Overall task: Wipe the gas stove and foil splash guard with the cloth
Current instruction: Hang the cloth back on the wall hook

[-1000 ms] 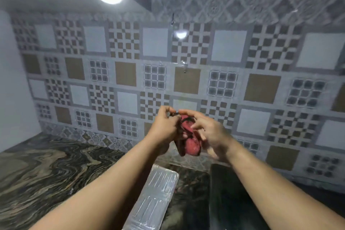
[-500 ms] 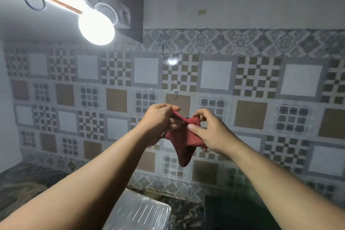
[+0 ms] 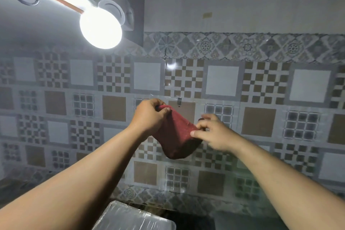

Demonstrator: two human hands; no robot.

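Note:
A dark red cloth (image 3: 175, 136) hangs spread between my two hands, held up in front of the patterned tile wall. My left hand (image 3: 149, 115) pinches its upper left corner. My right hand (image 3: 212, 132) pinches its right edge, a little lower. The cloth's bottom sags free. A small metal hook (image 3: 179, 101) on the wall sits just above the cloth, between my hands. The silver foil splash guard (image 3: 134, 218) shows only its top at the bottom edge. The dark edge of the gas stove (image 3: 239, 220) is barely visible at the bottom right.
A bright bare bulb (image 3: 100, 30) on a white fitting glares at the upper left. The patterned tile wall (image 3: 261, 89) fills the view, with plain grey wall above it. A strip of dark counter (image 3: 11, 188) shows at the lower left.
The view has tilted further up, so the stove and foil have slid toward the bottom edge. My hands have drawn apart and pulled the bunched cloth out flat, the right hand dropping lower.

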